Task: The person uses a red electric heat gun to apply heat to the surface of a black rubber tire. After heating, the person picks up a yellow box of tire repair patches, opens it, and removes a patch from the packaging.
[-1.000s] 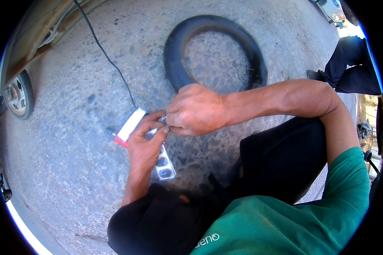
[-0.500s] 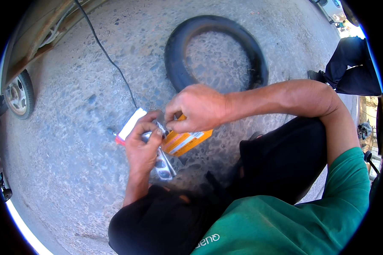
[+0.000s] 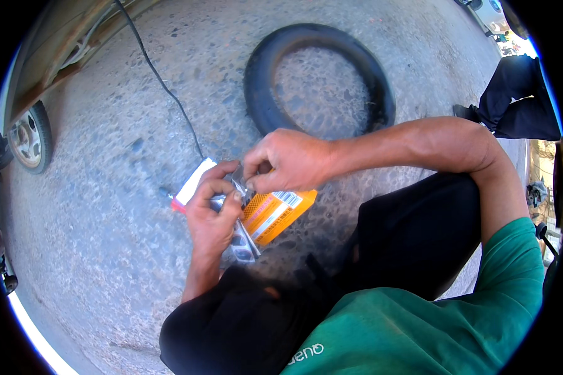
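Note:
My left hand (image 3: 214, 209) is closed, thumb against fingers, on a silvery foil strip (image 3: 243, 244) with dark oval pieces showing along it. Close beside it, the right hand (image 3: 289, 161) pinches thumb to forefinger at the strip's upper end; what lies in that pinch is too small to make out. Below my right hand is an orange printed packet (image 3: 275, 215) with a barcode; which hand supports it I cannot tell. Behind the left hand's fingers sticks out a white and red flat piece (image 3: 194, 184), mostly covered.
A black inner tube (image 3: 259, 81) lies on the rough stone floor beyond my hands. A dark cable (image 3: 159, 78) runs down from the upper left. A vehicle wheel (image 3: 30, 140) stands at far left. Another person's dark-trousered legs (image 3: 519, 100) are at the right.
The orange packet has turned slightly, showing more of its barcode side. My right hand has shifted down a little; both hands keep their closed grips.

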`<state>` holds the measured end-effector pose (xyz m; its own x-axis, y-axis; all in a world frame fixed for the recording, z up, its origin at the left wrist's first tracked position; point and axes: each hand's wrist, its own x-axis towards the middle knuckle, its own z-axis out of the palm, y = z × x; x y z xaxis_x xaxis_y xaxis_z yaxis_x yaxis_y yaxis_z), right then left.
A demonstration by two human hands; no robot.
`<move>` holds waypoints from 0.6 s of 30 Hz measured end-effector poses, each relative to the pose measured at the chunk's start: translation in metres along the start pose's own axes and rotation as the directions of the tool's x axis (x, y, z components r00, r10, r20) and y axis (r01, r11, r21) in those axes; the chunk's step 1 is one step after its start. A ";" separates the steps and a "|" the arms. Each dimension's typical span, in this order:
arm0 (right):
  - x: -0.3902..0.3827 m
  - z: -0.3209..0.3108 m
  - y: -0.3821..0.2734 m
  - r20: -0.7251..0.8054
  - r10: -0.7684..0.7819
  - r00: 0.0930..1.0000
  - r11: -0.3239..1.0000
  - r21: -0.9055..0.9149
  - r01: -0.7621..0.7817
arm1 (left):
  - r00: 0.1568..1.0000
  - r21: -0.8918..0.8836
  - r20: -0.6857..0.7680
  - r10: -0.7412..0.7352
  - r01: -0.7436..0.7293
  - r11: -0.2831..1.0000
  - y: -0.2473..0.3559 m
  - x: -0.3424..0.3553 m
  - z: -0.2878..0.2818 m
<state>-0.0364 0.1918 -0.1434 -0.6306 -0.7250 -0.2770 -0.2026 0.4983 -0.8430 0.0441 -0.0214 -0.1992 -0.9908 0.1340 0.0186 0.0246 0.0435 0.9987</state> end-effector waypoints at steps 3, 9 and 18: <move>-0.001 -0.004 -0.012 0.061 0.081 0.995 0.996 0.038 -0.084 | 0.999 0.089 0.004 0.048 -0.048 0.995 0.005 0.000 0.003; 0.001 0.001 -0.003 0.076 0.045 0.996 0.999 0.027 -0.047 | 0.999 0.085 -0.019 0.029 -0.028 0.996 0.008 -0.001 0.005; -0.004 -0.002 -0.004 0.045 0.109 0.993 0.991 0.068 -0.112 | 0.999 0.007 -0.042 -0.003 0.003 1.000 -0.001 -0.003 -0.003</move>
<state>-0.0346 0.1935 -0.1382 -0.6148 -0.6869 -0.3876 -0.0791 0.5426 -0.8362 0.0470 -0.0250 -0.1996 -0.9956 0.0922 0.0173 0.0221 0.0511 0.9984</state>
